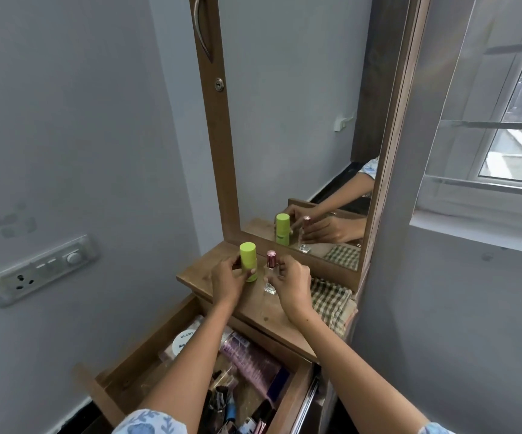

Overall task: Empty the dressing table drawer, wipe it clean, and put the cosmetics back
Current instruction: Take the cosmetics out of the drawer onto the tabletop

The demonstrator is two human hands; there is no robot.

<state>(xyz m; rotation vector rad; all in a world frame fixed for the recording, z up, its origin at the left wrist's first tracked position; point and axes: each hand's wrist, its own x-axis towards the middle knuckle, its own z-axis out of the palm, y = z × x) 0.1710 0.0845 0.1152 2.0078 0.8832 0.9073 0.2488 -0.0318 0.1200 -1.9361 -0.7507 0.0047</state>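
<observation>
My left hand [229, 280] grips a lime-green bottle [248, 260] standing upright on the wooden dressing table top [200, 274]. Just to its right, my right hand [291, 283] pinches a small clear glass bottle with a pink metallic cap [271, 261], also upright on the top. Below my arms the drawer [147, 349] is pulled out and holds several cosmetics: a white round jar [182, 339], a pink tube [253, 358] and small dark items [222, 402].
A green-checked cloth [331, 300] lies on the right end of the table top. The mirror [300, 120] stands behind it in a wooden frame. A switchboard [40, 270] is on the left wall, and a window [510, 120] is at the right.
</observation>
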